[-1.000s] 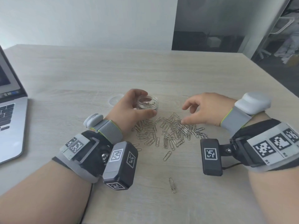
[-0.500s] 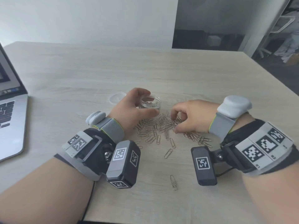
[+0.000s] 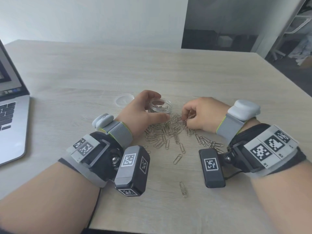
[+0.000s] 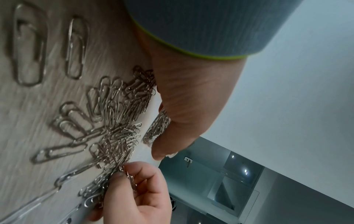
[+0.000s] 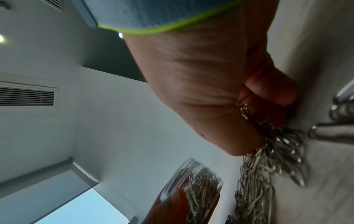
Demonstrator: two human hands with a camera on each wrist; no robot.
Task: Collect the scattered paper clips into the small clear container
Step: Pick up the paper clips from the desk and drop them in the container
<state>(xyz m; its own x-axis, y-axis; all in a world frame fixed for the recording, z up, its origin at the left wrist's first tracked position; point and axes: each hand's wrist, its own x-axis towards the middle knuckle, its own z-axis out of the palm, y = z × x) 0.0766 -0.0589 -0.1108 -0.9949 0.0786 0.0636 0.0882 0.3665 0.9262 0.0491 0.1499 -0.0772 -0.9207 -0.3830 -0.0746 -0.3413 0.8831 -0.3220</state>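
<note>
Open silver laptop (image 3: 13,125) at the table's (image 3: 101,68) left edge, well left of the fingers, keyboard partly in frame. Pale wood-grain tabletop under everything. White wall (image 3: 92,19) past the far edge. Dark doorway (image 3: 219,31) beyond the fingers, to the right. Ceiling vent (image 5: 26,97) overhead.

desk (image 3: 168,68): pale wood-grain laminate, matt, fine streaks
paper clips (image 3: 168,132): bright silver wire, glossy, smooth
container (image 3: 162,106): clear plastic, glossy, thin wall
lid (image 3: 124,100): clear plastic, left of container, faint sheen
laptop (image 3: 11,129): brushed silver metal body, matt black keys
wrist straps (image 3: 120,132): grey woven cloth, lime edge
</note>
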